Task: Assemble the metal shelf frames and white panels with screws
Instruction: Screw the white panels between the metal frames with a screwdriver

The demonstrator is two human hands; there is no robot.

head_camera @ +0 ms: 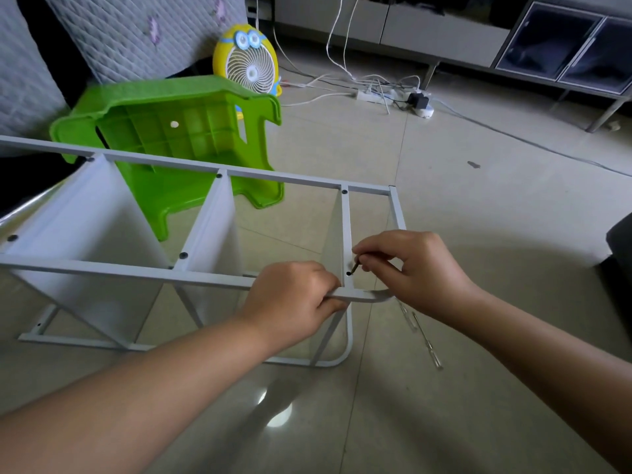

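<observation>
- On a tiled floor [444, 234], a grey metal shelf frame [136, 273] was gripped by the left hand [290, 299].
- A small dark screw [355, 267], pinched in the right hand [417, 265], was best entered square to its hole [349, 273].

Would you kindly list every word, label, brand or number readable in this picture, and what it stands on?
No text can be read.
The yellow round fan with a cartoon face shows no lettering.
Any marking on the white power strip or the black plug adapter is too small to tell.
The grey metal shelf frame bears none.
</observation>
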